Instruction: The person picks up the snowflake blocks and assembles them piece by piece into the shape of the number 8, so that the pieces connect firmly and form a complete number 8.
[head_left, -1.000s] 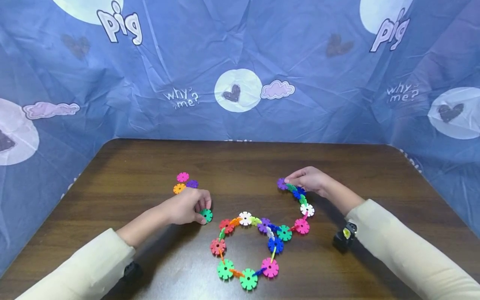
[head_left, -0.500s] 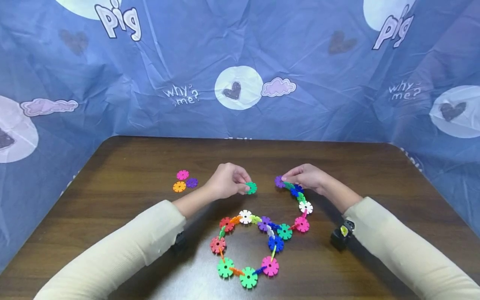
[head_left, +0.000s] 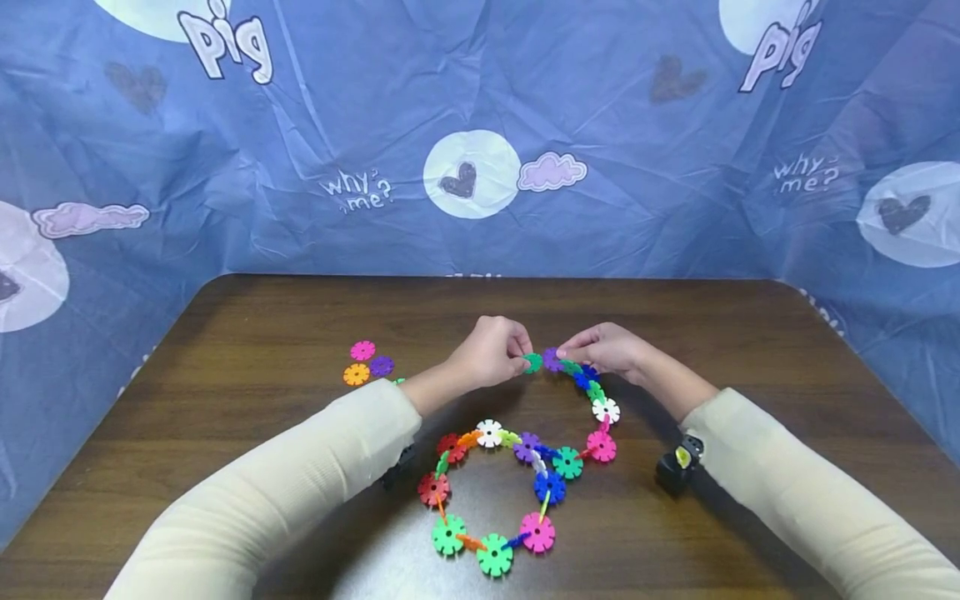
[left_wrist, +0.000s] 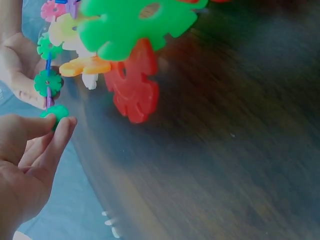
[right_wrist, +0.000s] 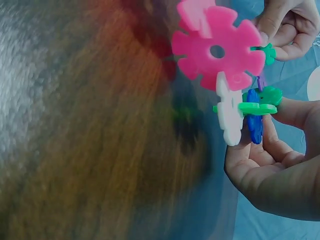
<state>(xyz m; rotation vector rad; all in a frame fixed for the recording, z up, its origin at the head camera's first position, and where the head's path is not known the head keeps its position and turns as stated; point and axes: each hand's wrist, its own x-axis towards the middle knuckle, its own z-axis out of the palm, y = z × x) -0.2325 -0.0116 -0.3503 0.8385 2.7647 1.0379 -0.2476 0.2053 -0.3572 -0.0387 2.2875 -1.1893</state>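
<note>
My left hand (head_left: pixel 491 352) pinches a green notched flower disc (head_left: pixel 532 362) between thumb and fingers, seen also in the left wrist view. Right beside that disc is a purple flower disc (head_left: pixel 552 359), the end piece of a linked chain; whether the two touch I cannot tell. My right hand (head_left: pixel 609 350) grips the chain at this end, by the purple disc and the green one behind it. From there the chain curves down past a white disc (head_left: pixel 606 411) and a pink disc (head_left: pixel 601 446) to a ring of interlocked discs (head_left: pixel 495 555) on the table.
Loose pink (head_left: pixel 363 350), orange (head_left: pixel 356 374) and purple (head_left: pixel 382 366) discs lie left of my left hand. Another green piece (head_left: pixel 399 381) shows partly behind the left forearm. A blue printed cloth (head_left: pixel 480 242) hangs behind the wooden table (head_left: pixel 300 317).
My left hand has carried the green disc from the table at left, up and rightward to the purple disc. The right hand has shifted slightly left with the chain end.
</note>
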